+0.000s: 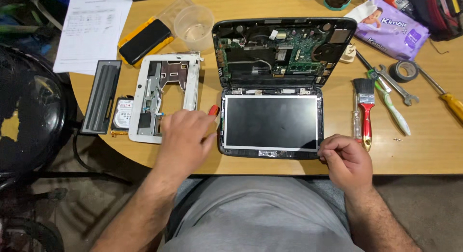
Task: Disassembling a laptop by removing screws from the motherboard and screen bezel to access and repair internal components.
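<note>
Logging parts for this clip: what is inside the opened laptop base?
Inside the laptop base, a green circuit board, black cables and a round fan show. Anything beneath the board is covered.

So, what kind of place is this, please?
Probably a home or small repair bench, not a factory. An opened laptop lies on a round wooden table, its circuit board bare. Loose tools lie beside it: a red-handled brush, a wrench and a roll of tape.
</note>
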